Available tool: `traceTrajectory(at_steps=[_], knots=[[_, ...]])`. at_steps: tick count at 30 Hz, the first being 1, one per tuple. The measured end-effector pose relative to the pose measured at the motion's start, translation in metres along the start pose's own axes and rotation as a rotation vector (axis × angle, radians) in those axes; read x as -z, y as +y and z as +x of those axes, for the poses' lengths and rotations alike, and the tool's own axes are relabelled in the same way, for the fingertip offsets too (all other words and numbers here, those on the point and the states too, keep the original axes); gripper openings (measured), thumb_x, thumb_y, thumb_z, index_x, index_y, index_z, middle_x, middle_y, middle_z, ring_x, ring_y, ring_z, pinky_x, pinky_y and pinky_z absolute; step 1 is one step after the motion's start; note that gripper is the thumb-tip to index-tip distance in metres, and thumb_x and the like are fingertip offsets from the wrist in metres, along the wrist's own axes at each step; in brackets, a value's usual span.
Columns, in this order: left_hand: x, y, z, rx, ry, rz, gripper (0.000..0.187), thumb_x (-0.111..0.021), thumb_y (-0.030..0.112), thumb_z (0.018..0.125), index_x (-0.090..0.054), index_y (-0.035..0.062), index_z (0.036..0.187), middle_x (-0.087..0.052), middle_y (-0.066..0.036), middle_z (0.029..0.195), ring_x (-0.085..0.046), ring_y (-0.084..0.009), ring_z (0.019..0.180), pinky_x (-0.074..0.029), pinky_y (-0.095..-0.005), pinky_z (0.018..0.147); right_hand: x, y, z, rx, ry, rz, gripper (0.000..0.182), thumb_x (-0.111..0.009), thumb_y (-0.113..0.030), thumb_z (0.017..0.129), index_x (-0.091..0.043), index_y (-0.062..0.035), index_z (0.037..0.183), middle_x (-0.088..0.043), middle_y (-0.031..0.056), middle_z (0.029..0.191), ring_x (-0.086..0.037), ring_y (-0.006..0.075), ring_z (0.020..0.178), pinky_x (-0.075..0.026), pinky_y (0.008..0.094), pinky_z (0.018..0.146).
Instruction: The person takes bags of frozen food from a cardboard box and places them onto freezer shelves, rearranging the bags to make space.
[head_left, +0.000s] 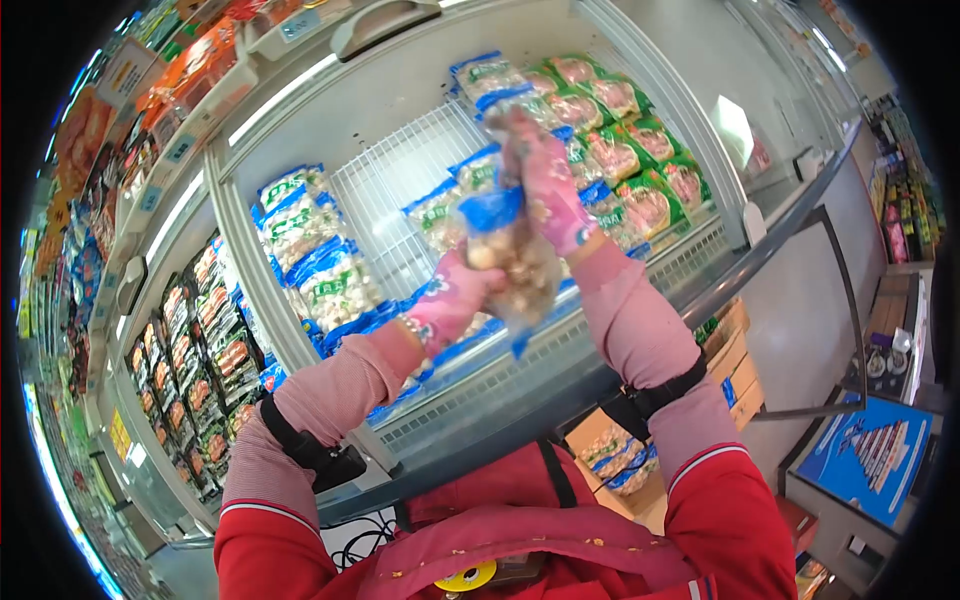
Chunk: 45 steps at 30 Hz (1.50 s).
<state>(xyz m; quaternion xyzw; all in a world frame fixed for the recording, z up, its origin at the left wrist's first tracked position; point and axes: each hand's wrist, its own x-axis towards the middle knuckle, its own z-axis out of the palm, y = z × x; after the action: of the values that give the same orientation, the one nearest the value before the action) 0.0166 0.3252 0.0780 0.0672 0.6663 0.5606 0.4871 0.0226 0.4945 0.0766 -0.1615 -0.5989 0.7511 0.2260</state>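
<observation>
My left hand (449, 302), in a pink patterned glove, grips the side of a clear bag with a blue top (525, 270). Pale brown, round pieces show inside it, blurred. The bag is held above the front of a chest freezer (395, 145). My right hand (548, 185), gloved alike, reaches past the bag over the freezer's bags. Its fingers are smeared by motion, so their grip cannot be made out. Close to it lie blue-and-clear bags (432, 216) and green packs of pink meat (645, 205).
Blue-and-clear bags (338, 285) are stacked at the freezer's left, beside a bare wire rack (385, 170). Dark meat packs (228, 355) fill the neighbouring compartment. An open carton (640, 495) of similar bags stands below the freezer's dark front rail (765, 245).
</observation>
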Motion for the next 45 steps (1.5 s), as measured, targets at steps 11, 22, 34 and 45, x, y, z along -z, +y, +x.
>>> traceTrajectory(at_steps=[11,22,34,45], knots=[[0.013,0.025,-0.043,-0.344,0.11,0.475,0.046,-0.057,0.008,0.079,-0.044,0.0014,0.123,-0.059,-0.017,0.104,-0.063,-0.0261,0.093,-0.053,-0.0355,0.08,-0.014,0.021,-0.032,-0.433,-0.672,0.059,0.051,-0.065,-0.033,0.083,-0.054,-0.0014,0.122,-0.058,0.0132,0.115,-0.057,0.0215,0.103,-0.047,0.0331,0.09],[0.148,-0.012,-0.177,-0.83,0.582,0.348,0.032,-0.054,-0.01,0.08,-0.061,0.0006,0.109,-0.053,-0.014,0.127,-0.058,-0.0221,0.11,-0.049,-0.0306,0.089,0.006,0.039,-0.029,-0.647,-0.411,0.514,0.038,-0.059,-0.028,0.075,-0.061,-0.0052,0.105,-0.063,0.0102,0.106,-0.06,0.0263,0.099,-0.05,0.0428,0.088],[0.179,-0.155,-0.311,-0.233,0.597,0.91,0.041,-0.066,0.014,0.071,-0.059,0.0056,0.111,-0.062,-0.013,0.107,-0.057,-0.0334,0.104,-0.043,-0.044,0.091,0.0,0.097,0.034,-0.663,-0.042,-0.091,0.022,-0.046,-0.024,0.087,-0.061,-0.0078,0.083,-0.059,0.0031,0.081,-0.054,0.016,0.079,-0.044,0.0302,0.08],[0.178,-0.167,-0.295,-0.295,0.689,1.168,0.011,-0.059,0.014,0.066,-0.061,0.0089,0.076,-0.064,-0.008,0.085,-0.06,-0.0251,0.077,-0.043,-0.0384,0.071,-0.055,0.346,0.112,-0.493,-0.247,-0.184,0.032,-0.04,-0.026,0.089,-0.062,-0.0059,0.078,-0.061,0.0038,0.078,-0.055,0.0161,0.079,-0.041,0.0299,0.083]])
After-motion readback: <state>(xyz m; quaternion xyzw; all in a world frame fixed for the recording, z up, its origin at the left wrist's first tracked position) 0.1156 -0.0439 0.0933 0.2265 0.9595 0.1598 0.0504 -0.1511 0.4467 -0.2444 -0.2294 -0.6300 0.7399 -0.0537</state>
